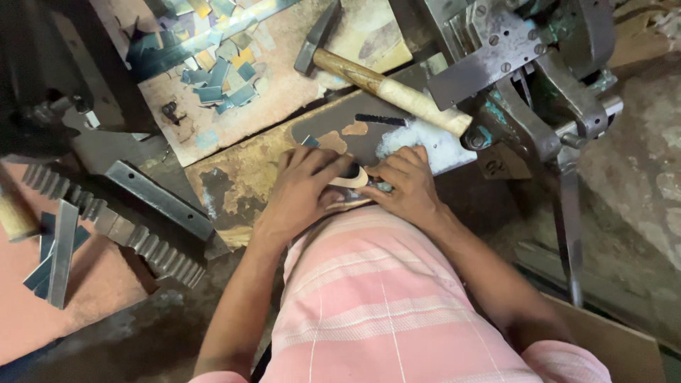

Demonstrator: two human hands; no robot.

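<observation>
A toothed metal rack (113, 225) is seen at the far left; mid-bench, a small curved tan strip (349, 179) is pinched between the left hand (303, 193) and right hand (406, 186), both closed on it. A hammer (383, 86) lies just beyond. The strip could likely slip, or fingertips be nicked, if pressure were applied unevenly.

A small curved tan piece (349, 179) is held by the left hand (301, 191) and right hand (406, 186); a hammer (376, 81) is seen near.
</observation>
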